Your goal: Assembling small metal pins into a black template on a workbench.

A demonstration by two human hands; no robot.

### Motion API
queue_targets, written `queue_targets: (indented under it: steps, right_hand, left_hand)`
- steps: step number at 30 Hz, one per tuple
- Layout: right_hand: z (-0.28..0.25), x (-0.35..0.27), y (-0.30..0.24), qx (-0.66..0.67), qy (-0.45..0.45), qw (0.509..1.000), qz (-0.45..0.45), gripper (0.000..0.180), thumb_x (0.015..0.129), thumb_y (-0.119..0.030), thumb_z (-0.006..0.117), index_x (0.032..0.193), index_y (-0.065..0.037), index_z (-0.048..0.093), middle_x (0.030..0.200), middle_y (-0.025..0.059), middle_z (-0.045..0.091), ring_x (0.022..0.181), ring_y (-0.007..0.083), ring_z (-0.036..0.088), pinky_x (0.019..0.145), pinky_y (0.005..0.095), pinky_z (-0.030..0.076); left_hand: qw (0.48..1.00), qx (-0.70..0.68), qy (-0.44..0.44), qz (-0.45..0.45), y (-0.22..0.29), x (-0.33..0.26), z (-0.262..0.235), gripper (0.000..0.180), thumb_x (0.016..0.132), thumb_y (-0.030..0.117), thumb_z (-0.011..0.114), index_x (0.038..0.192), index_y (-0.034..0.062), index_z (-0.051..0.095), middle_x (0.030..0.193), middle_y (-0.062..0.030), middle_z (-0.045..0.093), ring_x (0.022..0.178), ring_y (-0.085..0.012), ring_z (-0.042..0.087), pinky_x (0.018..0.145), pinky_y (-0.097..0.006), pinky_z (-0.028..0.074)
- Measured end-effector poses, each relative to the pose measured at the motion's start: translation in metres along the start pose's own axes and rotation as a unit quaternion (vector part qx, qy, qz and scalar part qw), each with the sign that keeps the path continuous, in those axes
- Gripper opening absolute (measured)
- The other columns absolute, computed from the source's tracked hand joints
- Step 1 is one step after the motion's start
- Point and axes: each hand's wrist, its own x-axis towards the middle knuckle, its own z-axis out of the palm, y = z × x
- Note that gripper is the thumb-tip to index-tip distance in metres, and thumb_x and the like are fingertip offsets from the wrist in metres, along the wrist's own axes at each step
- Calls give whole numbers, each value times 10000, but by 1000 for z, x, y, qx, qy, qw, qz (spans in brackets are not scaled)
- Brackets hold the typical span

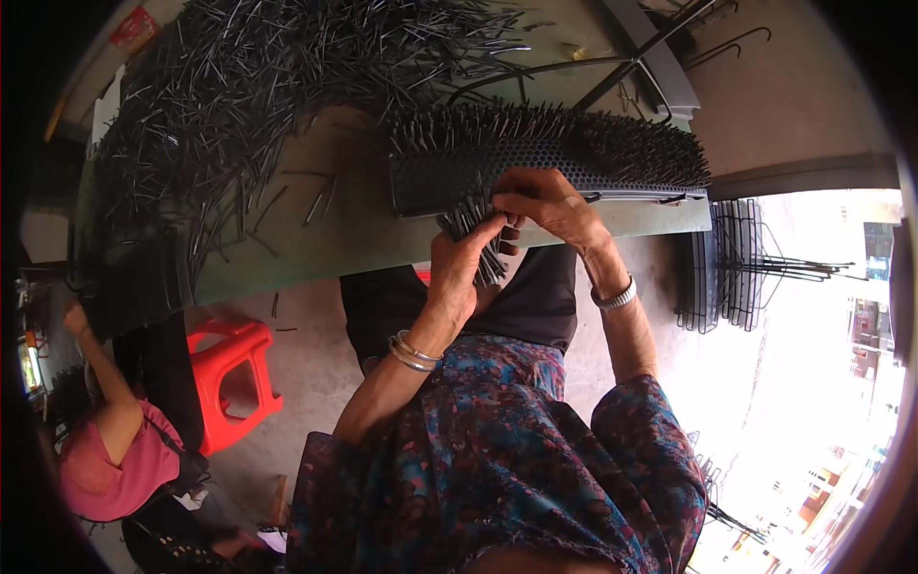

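My left hand [456, 265] is closed round a bundle of thin black sticks [469, 218], which poke out above and below the fingers. Close against the top of that bundle is my right hand [555, 209], thumb and forefinger pinched together; whatever may be between those fingertips is too small to make out. Just beyond both hands lies a long black perforated rack [545, 170], its honeycomb of holes showing along the near side. Many black sticks stand upright in its far rows. The rack's near left part shows bare holes.
A large heap of loose black sticks [229, 96] covers the left of the greenish table [316, 251]. Stacked wire racks [732, 263] hang past its right end. A red plastic stool [234, 383] stands below at left, near a co-worker in a pink top [120, 459].
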Motion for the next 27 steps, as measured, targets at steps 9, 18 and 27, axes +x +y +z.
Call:
queue_targets:
  steps: [9, 18, 27]
  right_hand:
    - [-4, -3, -2, -2, 18, 1000, 0, 144, 895, -94, 638, 977, 24, 646, 769, 50, 648, 715, 97, 609, 662, 255, 498]
    - [-22, 0, -14, -84, 187, 974, -98, 131, 898, -62, 616, 969, 49, 628, 781, 84, 673, 744, 120, 657, 687, 246, 510]
    - [-31, 36, -2, -234, 375, 874, -200, 118, 888, -66, 636, 980, 9, 643, 792, 75, 671, 709, 102, 640, 651, 244, 502]
  left_hand:
    - [999, 42, 1, -33, 5, -1, -4, 250, 848, 155, 701, 1042, 1, 664, 882, -111, 709, 741, -190, 695, 545, -279, 549]
    - [994, -53, 67, -67, 0, 5, -10, 233, 834, 174, 724, 1007, 36, 647, 901, -100, 701, 741, -196, 690, 579, -322, 540]
    - [977, -112, -19, -179, -18, 15, -8, 222, 877, 193, 692, 1052, 77, 622, 947, -132, 696, 847, -274, 693, 705, -419, 572]
